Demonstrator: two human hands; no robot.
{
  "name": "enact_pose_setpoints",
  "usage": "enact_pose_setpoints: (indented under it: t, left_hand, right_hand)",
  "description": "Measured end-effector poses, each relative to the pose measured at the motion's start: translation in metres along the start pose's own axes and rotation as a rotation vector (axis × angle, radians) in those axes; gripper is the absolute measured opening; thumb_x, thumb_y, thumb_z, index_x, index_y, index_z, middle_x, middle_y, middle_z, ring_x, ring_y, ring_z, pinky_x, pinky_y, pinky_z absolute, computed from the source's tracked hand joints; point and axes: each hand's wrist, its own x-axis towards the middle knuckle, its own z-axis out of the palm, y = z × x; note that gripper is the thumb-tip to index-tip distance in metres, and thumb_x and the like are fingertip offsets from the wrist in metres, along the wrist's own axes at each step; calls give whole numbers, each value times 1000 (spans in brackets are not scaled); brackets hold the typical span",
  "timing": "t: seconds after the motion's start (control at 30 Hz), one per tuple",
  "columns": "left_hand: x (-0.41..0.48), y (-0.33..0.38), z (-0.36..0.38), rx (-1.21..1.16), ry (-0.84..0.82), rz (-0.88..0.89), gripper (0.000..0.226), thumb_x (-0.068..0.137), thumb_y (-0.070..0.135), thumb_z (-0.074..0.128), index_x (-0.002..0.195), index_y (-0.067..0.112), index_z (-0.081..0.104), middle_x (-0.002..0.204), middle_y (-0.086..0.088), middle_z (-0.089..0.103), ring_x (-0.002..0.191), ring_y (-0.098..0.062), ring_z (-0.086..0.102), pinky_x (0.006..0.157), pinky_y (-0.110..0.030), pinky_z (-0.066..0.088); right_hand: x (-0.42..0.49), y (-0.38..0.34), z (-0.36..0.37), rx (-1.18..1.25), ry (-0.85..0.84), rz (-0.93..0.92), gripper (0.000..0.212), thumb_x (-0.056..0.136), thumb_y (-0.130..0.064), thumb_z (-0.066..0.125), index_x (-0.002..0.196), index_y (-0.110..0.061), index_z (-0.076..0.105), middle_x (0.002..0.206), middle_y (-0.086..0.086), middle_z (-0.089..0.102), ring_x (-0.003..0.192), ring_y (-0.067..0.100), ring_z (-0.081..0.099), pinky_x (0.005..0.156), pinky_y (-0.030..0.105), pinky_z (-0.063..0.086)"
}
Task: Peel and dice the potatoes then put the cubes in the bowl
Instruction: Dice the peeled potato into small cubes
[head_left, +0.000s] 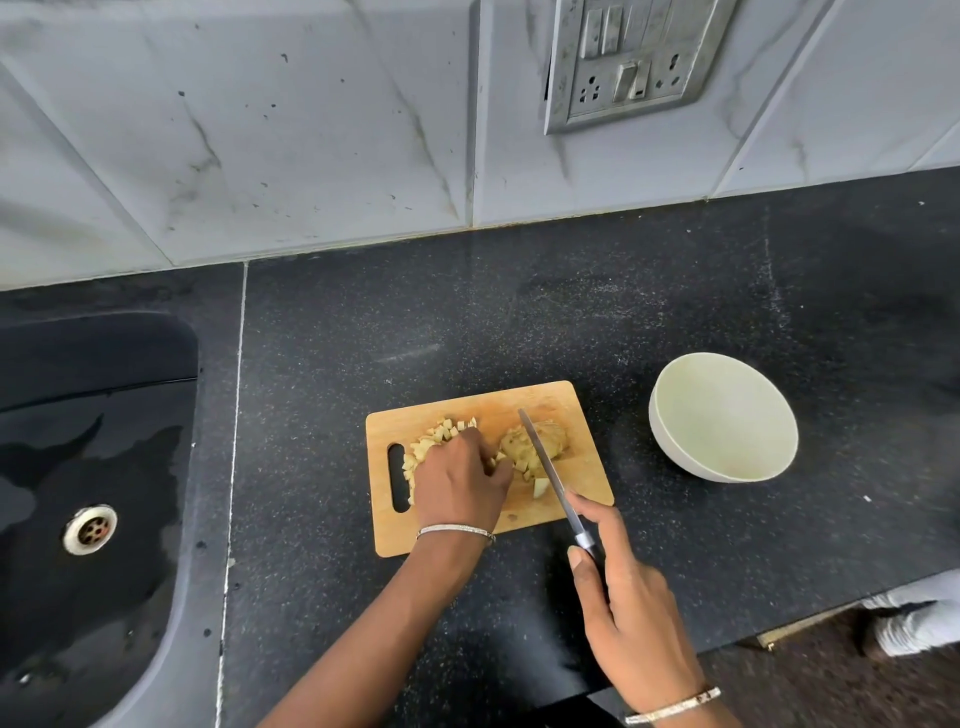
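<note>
At frame centre the potato (537, 439) lies on the board (498, 405), with cubes (441, 434) to its left. The knife (550, 473) is clamped in the right hand (634, 613). The left hand (460, 483) has its fingers curled over the cubes, but whether they are gripped cannot be told. The potato is judged firm and slippery, best pinned from above.

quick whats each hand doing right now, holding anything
Left hand: curled over the potato cubes on the cutting board; cannot tell if it grips any.
Right hand: holds the knife by its handle.
</note>
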Motion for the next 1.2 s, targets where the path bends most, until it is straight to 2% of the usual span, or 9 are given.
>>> enact_pose_setpoints:
  t: [0.13, 0.23, 0.33, 0.4, 0.53, 0.63, 0.73, 1.0, 1.2]
  left_hand:
    - [0, 1, -4, -6, -14, -6, 23, 82, 44, 70, 80, 22, 64, 72, 1, 69, 71, -21, 64, 61, -28, 47]
    - [4, 0, -13, -20, -58, -6, 21, 88, 42, 66, 88, 22, 71, 79, 1, 72, 78, -20, 66, 62, -26, 40]
    - [9, -8, -22, -1, -77, 16, 11, 88, 33, 67, 91, 25, 74, 82, 5, 73, 84, -19, 66, 70, -29, 49]
    - [11, -9, -27, -6, -86, 32, 7, 85, 28, 70, 91, 26, 75, 82, 9, 73, 81, -14, 65, 68, -25, 48]
    - [10, -6, -30, -58, -102, 46, 12, 79, 22, 78, 89, 26, 76, 81, 11, 73, 68, -2, 58, 57, -11, 36]
    - [8, -6, -27, -81, -124, 41, 16, 74, 19, 82, 88, 25, 76, 78, 12, 73, 66, 0, 60, 68, -19, 50]
    - [4, -4, -22, -89, -130, 52, 18, 72, 16, 82, 86, 25, 75, 77, 11, 72, 72, -5, 66, 75, -25, 55]
    - [-2, -6, -23, -4, -53, 153, 17, 79, 18, 74, 93, 26, 72, 86, 10, 71, 78, -9, 64, 72, -22, 48]
    - [1, -6, -20, 256, -122, 324, 49, 74, 42, 78, 119, 29, 64, 106, 3, 60, 103, -20, 51, 87, -30, 42]
  right_hand:
    - [2, -2, 0, -2, -29, -13, 53, 100, -28, 46, 139, -58, 24, 71, -25, 55, 56, 10, 52, 46, 27, 31]
    - [2, 0, 0, 8, -28, -22, 54, 100, -27, 47, 139, -57, 25, 70, -22, 55, 56, 11, 53, 45, 25, 30]
    - [2, 2, 0, 11, -28, -28, 54, 100, -26, 47, 139, -57, 25, 67, -21, 54, 52, 11, 50, 44, 24, 27]
    - [2, 3, 1, 7, -40, -39, 54, 101, -26, 46, 140, -57, 25, 65, -21, 53, 51, 11, 49, 44, 23, 27]
    - [0, 0, 4, -15, -66, -63, 55, 100, -26, 48, 140, -57, 25, 61, -22, 52, 52, 8, 50, 44, 22, 29]
    - [-1, 0, 8, -24, -76, -61, 56, 101, -28, 47, 140, -59, 22, 51, -13, 46, 53, 7, 52, 44, 24, 35]
    - [-1, 2, 10, -28, -85, -54, 55, 101, -30, 45, 140, -59, 20, 51, -13, 44, 53, 7, 52, 47, 27, 38]
    - [-2, 2, 9, -33, -71, -56, 57, 101, -27, 45, 141, -60, 19, 54, -12, 45, 54, 9, 52, 49, 30, 40]
    - [-4, 2, 9, -46, -57, -56, 60, 101, -26, 46, 141, -59, 17, 55, -11, 48, 56, 6, 53, 51, 26, 41]
